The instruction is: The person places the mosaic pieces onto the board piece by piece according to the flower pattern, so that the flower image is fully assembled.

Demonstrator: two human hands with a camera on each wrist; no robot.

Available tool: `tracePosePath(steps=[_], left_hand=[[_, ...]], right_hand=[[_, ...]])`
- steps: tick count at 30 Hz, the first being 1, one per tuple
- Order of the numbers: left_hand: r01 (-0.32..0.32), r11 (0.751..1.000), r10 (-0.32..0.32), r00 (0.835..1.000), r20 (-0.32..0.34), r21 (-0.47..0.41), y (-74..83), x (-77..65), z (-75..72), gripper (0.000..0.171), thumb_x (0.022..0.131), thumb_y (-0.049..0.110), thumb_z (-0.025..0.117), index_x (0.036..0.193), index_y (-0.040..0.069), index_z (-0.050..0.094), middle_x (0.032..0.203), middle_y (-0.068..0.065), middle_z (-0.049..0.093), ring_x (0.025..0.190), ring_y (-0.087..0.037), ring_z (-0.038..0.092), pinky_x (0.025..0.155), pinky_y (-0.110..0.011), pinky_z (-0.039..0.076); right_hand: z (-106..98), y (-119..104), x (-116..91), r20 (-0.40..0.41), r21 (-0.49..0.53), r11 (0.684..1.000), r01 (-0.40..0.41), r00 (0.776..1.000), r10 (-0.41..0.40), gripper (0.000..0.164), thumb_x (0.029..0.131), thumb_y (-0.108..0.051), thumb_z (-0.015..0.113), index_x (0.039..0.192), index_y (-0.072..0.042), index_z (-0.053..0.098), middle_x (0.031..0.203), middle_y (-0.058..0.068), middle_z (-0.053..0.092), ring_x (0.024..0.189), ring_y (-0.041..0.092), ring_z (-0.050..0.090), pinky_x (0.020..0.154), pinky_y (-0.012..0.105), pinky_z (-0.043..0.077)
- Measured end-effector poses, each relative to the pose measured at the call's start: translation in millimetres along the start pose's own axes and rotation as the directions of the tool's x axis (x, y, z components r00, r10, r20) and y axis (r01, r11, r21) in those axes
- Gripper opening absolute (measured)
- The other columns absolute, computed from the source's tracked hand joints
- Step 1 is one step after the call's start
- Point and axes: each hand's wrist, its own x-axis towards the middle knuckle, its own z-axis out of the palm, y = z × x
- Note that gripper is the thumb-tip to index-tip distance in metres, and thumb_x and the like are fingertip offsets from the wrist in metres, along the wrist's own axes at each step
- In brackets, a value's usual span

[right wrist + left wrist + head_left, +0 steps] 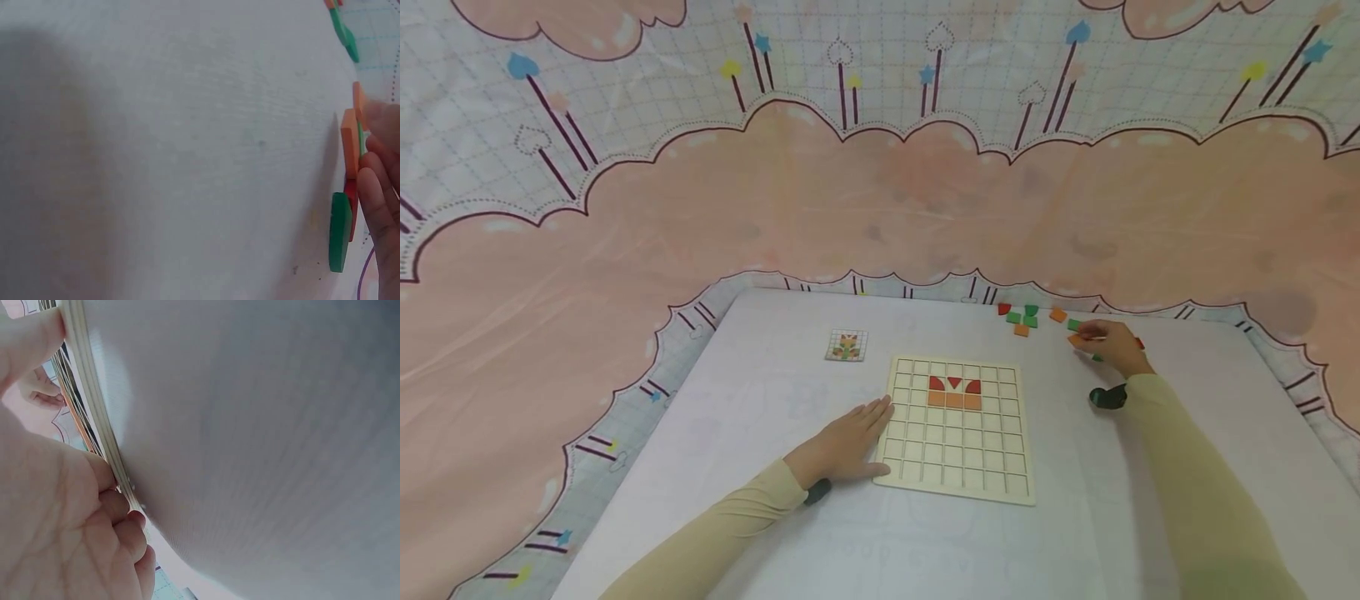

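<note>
My left hand (846, 442) lies along the left edge of a pale wooden grid board (955, 467), fingers stretched out. In the left wrist view, its thumb and fingertips touch the board's side (94, 394). On the board, a row of orange square tiles (954, 401) sits below two red curved tiles and a red triangle (954, 382). Beyond the board's far right corner, my right hand (1112, 343) pinches an orange tile (1077, 340) among loose tiles. The right wrist view shows another orange tile (350, 144), a red tile (352, 206) and a green tile (338, 231) beside its fingers.
A small pattern card (847, 345) lies left of the board's far corner. Several loose green tiles (1031, 322), orange tiles (1022, 331) and a red tile (1004, 309) lie near the far edge of the white table (760, 367). A patterned cloth (887, 208) hangs behind.
</note>
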Motion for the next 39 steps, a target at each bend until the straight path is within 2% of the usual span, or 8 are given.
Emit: tracePosePath(steps=[4, 9, 15, 22, 25, 30, 34, 39], left_hand=[[0.0, 1.0, 0.0, 1.0, 0.004, 0.004, 0.5, 0.1, -1.0, 0.09, 0.089, 0.06, 0.048, 0.151, 0.003, 0.014, 0.159, -0.013, 0.011, 0.147, -0.024, 0.014, 0.12, -0.037, 0.02], [0.004, 1.0, -0.004, 1.0, 0.01, 0.002, 0.3, 0.2, -1.6, 0.09, 0.089, 0.06, 0.048, 0.151, 0.003, 0.014, 0.159, -0.013, 0.011, 0.147, -0.024, 0.014, 0.12, -0.037, 0.02], [0.009, 1.0, -0.009, 1.0, 0.012, 0.006, -0.6, 0.1, -2.0, 0.09, 0.089, 0.06, 0.048, 0.151, 0.003, 0.015, 0.159, -0.012, 0.011, 0.147, -0.023, 0.014, 0.12, -0.037, 0.02], [0.002, 1.0, -0.003, 1.0, 0.01, 0.002, -0.2, 0.1, -2.4, 0.089, 0.089, 0.059, 0.048, 0.15, 0.003, 0.015, 0.159, -0.013, 0.012, 0.147, -0.024, 0.015, 0.12, -0.037, 0.021], [-0.005, 1.0, 0.005, 1.0, 0.007, 0.008, 0.1, -0.1, -2.5, 0.089, 0.09, 0.059, 0.048, 0.15, 0.002, 0.016, 0.158, -0.013, 0.012, 0.147, -0.024, 0.015, 0.119, -0.037, 0.021], [-0.011, 1.0, 0.01, 1.0, 0.005, 0.018, 0.3, -0.6, -2.8, 0.088, 0.09, 0.059, 0.047, 0.15, 0.001, 0.016, 0.158, -0.014, 0.013, 0.147, -0.025, 0.016, 0.119, -0.038, 0.022], [-0.009, 1.0, 0.009, 1.0, 0.006, 0.019, 0.0, -0.6, -2.5, 0.089, 0.09, 0.059, 0.047, 0.15, 0.002, 0.015, 0.159, -0.013, 0.012, 0.147, -0.025, 0.016, 0.119, -0.038, 0.022], [-0.008, 1.0, 0.008, 1.0, 0.007, 0.008, -0.1, -0.9, -3.4, 0.089, 0.09, 0.059, 0.047, 0.15, 0.002, 0.015, 0.159, -0.013, 0.012, 0.147, -0.024, 0.015, 0.119, -0.037, 0.022]], right_hand=[[1.1, 0.1, 1.4, 0.01, -0.033, 0.999, -0.007, 1.0, 0.007, 0.043, 0.089, -0.015, 0.064, 0.125, 0.005, 0.054, 0.124, 0.028, 0.055, 0.115, 0.038, 0.05, 0.085, 0.031, 0.048], [2.8, 2.3, 4.1, 0.035, -0.059, 0.998, -0.004, 0.999, 0.006, 0.041, 0.088, -0.017, 0.066, 0.123, 0.003, 0.057, 0.121, 0.025, 0.057, 0.109, 0.034, 0.052, 0.077, 0.022, 0.047], [3.6, 0.3, 2.8, 0.068, -0.075, 0.997, 0.026, 0.997, -0.021, 0.04, 0.086, -0.018, 0.069, 0.119, 0.002, 0.061, 0.121, 0.023, 0.059, 0.106, 0.03, 0.055, 0.074, 0.015, 0.047], [3.6, -0.5, -0.9, 0.085, -0.077, 0.997, 0.024, 0.996, -0.017, 0.042, 0.085, -0.016, 0.069, 0.121, 0.004, 0.059, 0.12, 0.025, 0.059, 0.104, 0.031, 0.055, 0.08, 0.024, 0.049], [4.1, 1.2, -1.6, 0.095, -0.086, 0.996, 0.015, 0.995, -0.006, 0.041, 0.085, -0.014, 0.067, 0.121, 0.004, 0.059, 0.119, 0.025, 0.06, 0.103, 0.03, 0.056, 0.078, 0.022, 0.049], [4.5, 2.2, -2.6, 0.107, -0.099, 0.993, 0.063, 0.993, -0.052, 0.038, 0.085, -0.009, 0.066, 0.119, 0.006, 0.06, 0.116, 0.026, 0.061, 0.1, 0.029, 0.057, 0.072, 0.018, 0.049], [4.9, 1.0, -3.2, 0.119, -0.121, 0.99, 0.072, 0.991, -0.057, 0.037, 0.085, -0.008, 0.066, 0.118, 0.005, 0.06, 0.116, 0.025, 0.061, 0.101, 0.031, 0.056, 0.079, 0.026, 0.051], [4.7, -0.5, -3.5, 0.143, -0.142, 0.989, 0.034, 0.99, -0.014, 0.036, 0.086, -0.01, 0.066, 0.119, 0.003, 0.061, 0.116, 0.023, 0.061, 0.1, 0.03, 0.056, 0.083, 0.032, 0.051]])
